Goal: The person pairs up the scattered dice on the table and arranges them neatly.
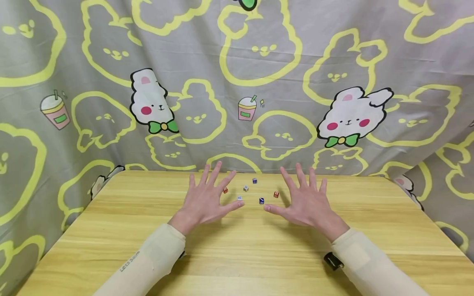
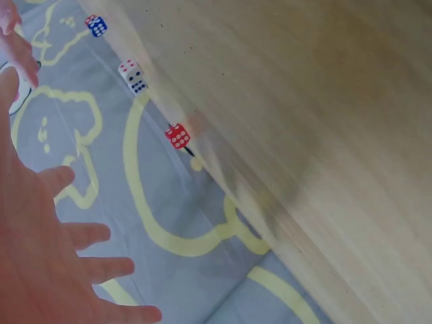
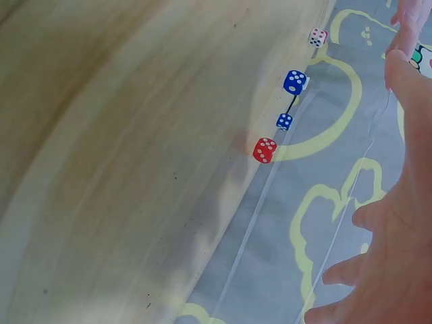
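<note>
Small dice lie loosely grouped on the wooden table between the two hands. A red die [image 1: 225,190] is beside the left hand's index finger, and a white die [image 1: 239,198] is near that thumb's tip. Another white die [image 1: 246,188] is in the middle. One blue die [image 1: 254,181] lies at the back, another blue die [image 1: 261,201] nearer the front. A second red die [image 1: 276,194] is close to the right hand. My left hand [image 1: 205,201] and right hand [image 1: 305,201] are spread with straight fingers, apart from the dice, holding nothing.
The wooden table [image 1: 244,255] ends at a grey curtain [image 1: 207,53] with yellow bunny outlines, which hangs behind it and along both sides. A dark strap piece [image 1: 334,261] sits under the right sleeve [image 1: 366,255].
</note>
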Action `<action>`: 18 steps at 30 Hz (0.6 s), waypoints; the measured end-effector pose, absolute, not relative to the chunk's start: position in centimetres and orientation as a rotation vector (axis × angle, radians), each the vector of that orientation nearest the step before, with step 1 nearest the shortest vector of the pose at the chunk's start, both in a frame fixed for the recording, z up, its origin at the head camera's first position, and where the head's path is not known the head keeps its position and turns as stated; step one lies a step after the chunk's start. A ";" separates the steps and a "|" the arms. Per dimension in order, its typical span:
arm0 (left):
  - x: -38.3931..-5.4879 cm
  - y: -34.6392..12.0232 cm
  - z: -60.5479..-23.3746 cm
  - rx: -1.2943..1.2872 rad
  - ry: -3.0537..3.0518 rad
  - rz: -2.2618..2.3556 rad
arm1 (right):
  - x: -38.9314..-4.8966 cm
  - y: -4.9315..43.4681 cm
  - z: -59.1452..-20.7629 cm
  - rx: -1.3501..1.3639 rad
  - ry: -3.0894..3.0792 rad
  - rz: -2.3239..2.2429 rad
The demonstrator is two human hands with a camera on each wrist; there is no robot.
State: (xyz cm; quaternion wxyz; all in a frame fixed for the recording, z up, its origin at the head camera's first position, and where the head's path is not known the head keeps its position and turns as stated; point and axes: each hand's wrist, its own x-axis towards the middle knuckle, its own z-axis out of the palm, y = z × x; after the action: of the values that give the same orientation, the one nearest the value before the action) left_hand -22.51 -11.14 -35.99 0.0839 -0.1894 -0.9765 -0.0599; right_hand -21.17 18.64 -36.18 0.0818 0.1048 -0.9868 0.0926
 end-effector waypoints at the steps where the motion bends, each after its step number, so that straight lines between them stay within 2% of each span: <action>1: -22.5 -11.1 -36.0 -0.569 -2.915 -0.183 | -21.2 18.7 -36.2 0.314 -2.945 0.273; 18: -21.7 -11.0 -35.8 -0.580 -2.926 -0.171 | -21.1 18.7 -36.0 0.354 -2.906 0.246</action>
State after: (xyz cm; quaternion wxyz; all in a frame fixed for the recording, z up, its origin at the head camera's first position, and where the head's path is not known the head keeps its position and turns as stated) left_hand -21.74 -11.03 -35.76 0.0769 -0.1936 -0.9764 -0.0570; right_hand -21.08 18.68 -36.01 0.1017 0.1199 -0.9841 0.0833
